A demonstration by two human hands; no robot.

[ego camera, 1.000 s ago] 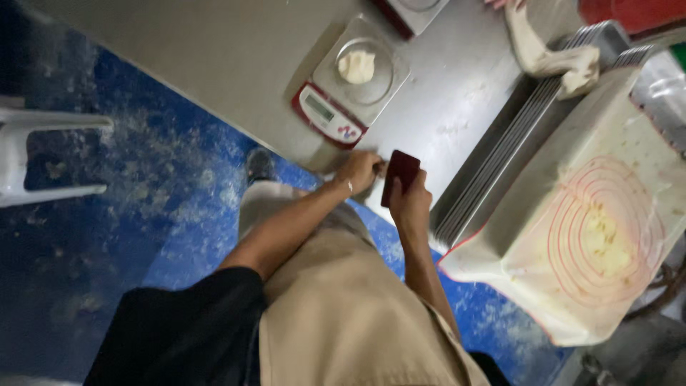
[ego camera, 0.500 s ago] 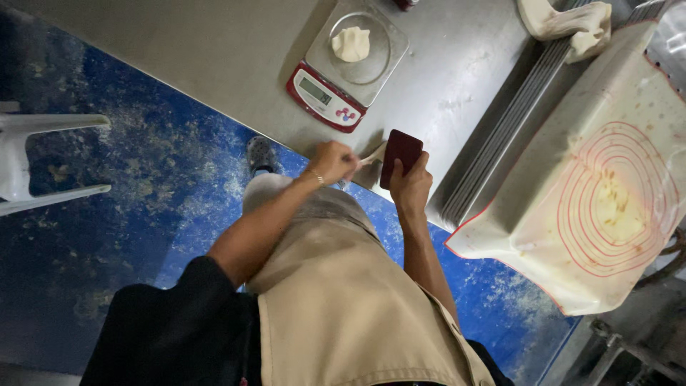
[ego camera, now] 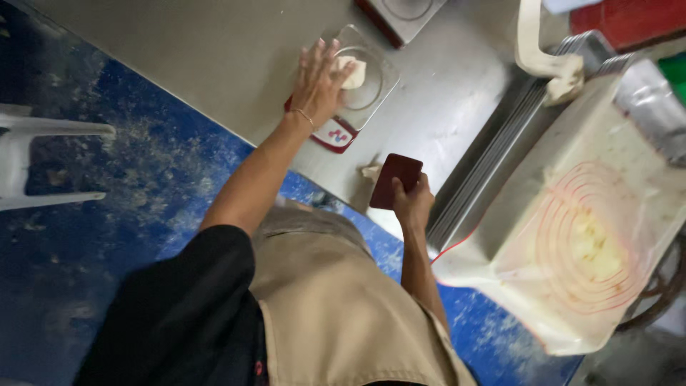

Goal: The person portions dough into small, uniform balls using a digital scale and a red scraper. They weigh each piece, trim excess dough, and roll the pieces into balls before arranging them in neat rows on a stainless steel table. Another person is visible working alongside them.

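My left hand point(ego camera: 317, 84) reaches out over a small kitchen scale point(ego camera: 364, 93) with a clear tray, its fingers spread and touching a pale lump of dough point(ego camera: 353, 71) on the tray. My right hand point(ego camera: 411, 202) stays close to my body at the table's near edge and holds a dark red flat scraper point(ego camera: 395, 179) upright. A small piece of dough point(ego camera: 371, 171) lies on the steel table point(ego camera: 214, 57) just left of the scraper.
A stack of metal trays point(ego camera: 493, 157) stands to the right, with a translucent baking mat with red circles point(ego camera: 593, 243) draped over it. A long strip of dough point(ego camera: 547, 64) lies at the back right. A second scale point(ego camera: 400, 13) sits behind. White plastic chair point(ego camera: 43, 161) at left on the blue floor.
My left hand left the spot beside the scraper at the table edge and stretched forward onto the dough on the scale. My right hand kept the scraper near the edge.
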